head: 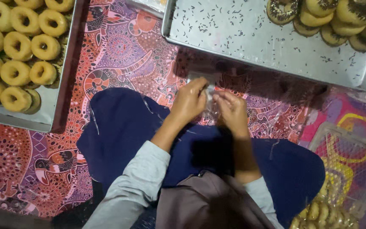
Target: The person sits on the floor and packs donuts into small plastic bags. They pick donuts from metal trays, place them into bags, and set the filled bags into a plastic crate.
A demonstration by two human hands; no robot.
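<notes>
While both hands work just below the sprinkle-strewn steel tray, the left hand and right hand pinch a small clear plastic bag between them

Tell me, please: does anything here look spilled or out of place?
Yes. Dark sprinkles lie scattered loose over the bare part of the metal tray at the top, away from the topped doughnuts in its corner. Otherwise nothing stands out: both hands, left hand and right hand, hold a clear plastic bag.
</notes>
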